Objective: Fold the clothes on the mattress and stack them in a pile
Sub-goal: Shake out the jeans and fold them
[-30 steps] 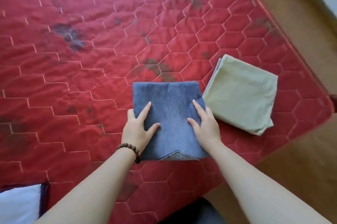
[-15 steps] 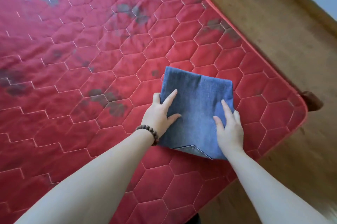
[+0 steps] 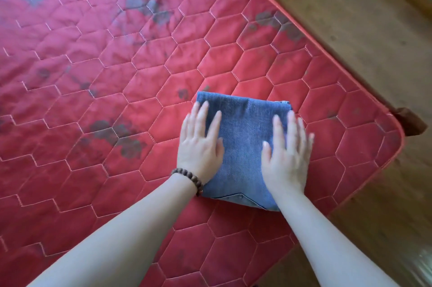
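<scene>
A folded blue denim garment lies on the red quilted mattress, close to its near right corner. My left hand rests flat on the denim's left edge with the fingers spread. On the right side of the denim my right hand also lies flat, palm down. Neither hand grips the cloth. A pocket seam shows at the denim's near edge. No pale green folded cloth is visible in this view.
The mattress edge runs diagonally from top centre to the rounded corner at right. Wooden floor lies beyond it. A small brown object sticks out at the corner. Dark stains mark the mattress surface.
The denim was carried right, over the spot where the pale green folded cloth lay; that cloth no longer shows. My hands went from holding the denim's sides to lying flat on top.
</scene>
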Demonstrator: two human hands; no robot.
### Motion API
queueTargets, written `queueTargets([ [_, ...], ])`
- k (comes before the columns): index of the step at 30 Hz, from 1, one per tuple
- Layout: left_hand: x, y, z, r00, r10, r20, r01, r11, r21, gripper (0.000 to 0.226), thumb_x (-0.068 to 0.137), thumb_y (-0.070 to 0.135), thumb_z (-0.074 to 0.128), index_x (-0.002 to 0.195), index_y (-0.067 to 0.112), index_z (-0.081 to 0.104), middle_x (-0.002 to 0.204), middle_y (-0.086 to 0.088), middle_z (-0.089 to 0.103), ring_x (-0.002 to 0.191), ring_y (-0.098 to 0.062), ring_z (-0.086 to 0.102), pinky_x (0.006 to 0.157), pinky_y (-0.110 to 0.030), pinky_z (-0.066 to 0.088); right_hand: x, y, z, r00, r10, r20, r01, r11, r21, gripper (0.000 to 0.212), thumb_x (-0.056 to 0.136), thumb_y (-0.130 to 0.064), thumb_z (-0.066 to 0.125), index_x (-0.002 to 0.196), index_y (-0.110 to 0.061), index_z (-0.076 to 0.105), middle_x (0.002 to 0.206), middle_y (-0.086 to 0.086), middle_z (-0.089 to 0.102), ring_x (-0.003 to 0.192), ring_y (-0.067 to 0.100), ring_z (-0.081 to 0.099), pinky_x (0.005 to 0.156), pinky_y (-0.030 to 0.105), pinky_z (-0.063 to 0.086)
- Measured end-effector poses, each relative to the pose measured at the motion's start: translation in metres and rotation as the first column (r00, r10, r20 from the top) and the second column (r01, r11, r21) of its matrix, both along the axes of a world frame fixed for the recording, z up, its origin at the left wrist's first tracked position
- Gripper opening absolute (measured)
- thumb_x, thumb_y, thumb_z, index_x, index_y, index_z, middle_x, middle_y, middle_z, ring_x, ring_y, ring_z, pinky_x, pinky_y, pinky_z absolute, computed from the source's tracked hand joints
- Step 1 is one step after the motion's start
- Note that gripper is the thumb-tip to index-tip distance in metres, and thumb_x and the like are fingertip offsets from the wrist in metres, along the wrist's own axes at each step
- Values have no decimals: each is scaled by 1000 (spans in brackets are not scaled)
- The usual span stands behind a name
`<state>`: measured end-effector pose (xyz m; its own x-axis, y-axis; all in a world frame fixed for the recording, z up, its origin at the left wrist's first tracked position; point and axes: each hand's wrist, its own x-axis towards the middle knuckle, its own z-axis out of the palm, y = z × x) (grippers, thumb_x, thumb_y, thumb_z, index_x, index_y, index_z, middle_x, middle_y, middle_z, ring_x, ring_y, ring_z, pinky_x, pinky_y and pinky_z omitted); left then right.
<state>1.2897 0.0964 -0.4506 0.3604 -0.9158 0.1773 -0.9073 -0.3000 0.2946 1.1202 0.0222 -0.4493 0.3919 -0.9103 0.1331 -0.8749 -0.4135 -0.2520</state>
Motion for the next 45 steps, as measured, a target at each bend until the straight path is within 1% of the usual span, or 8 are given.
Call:
queueTargets([
  [3,-2,-29,-8,987,-149,58,143,985,98,63,88,26,55,147,14,38,157,-20,18,146,-35,15,119,-48,12,27,-13,-11,972,214,-98,-218,976,-24,61,92,-31,52,149,-15,35,157,9,26,146,29,20,118,56,6],
  [7,15,-37,-35,981,-184,65,163,957,241,69,91,53,42,152,29,22,158,-23,4,148,-34,3,120,-46,7,27,-23,-41,935,244,-256,-234,970,69,65,94,-49,43,152,-28,24,160,12,15,148,27,12,117,58,8],
  [14,25,-40,-60,984,-180,-13,180,966,185,72,88,60,42,152,34,21,158,-26,3,148,-33,-3,120,-47,6,23,-27,-64,959,200,-201,-200,980,22,64,92,-56,38,151,-37,22,160,19,9,148,32,6,119,53,7],
  [22,43,-45,-75,963,-197,-186,214,974,77,74,84,63,47,150,42,21,161,-10,3,149,-25,1,120,-42,4,22,-39,-74,973,228,-25,-228,973,-33,61,88,-49,45,147,-35,36,154,16,30,144,31,22,119,53,9],
  [28,42,-46,-48,955,-228,-191,270,934,233,75,87,54,44,152,38,13,160,-15,-11,147,-26,-15,118,-36,-11,25,-38,-54,965,233,-119,-223,970,95,60,93,-47,39,150,-33,28,158,17,18,148,30,12,119,53,3],
  [31,32,-26,-28,977,-170,-127,201,935,293,76,83,54,37,153,36,12,161,-14,-10,147,-27,-14,118,-50,-7,23,-27,-38,963,231,-142,-207,964,165,61,97,-44,41,152,-31,20,161,17,5,149,29,-1,118,54,-2],
  [37,-3,42,-34,981,-183,69,162,958,238,67,87,56,39,149,31,32,159,-14,15,148,-33,8,116,-59,4,22,58,-37,965,208,-160,-200,978,65,59,93,-38,38,147,-13,37,158,16,20,148,30,12,118,57,5],
  [45,2,43,-66,988,-147,-35,151,970,191,69,86,55,44,150,35,26,161,-11,12,149,-31,2,119,-51,13,25,72,-63,941,235,-244,-199,966,165,60,96,-37,29,152,-16,23,160,9,16,149,24,11,117,57,8],
])
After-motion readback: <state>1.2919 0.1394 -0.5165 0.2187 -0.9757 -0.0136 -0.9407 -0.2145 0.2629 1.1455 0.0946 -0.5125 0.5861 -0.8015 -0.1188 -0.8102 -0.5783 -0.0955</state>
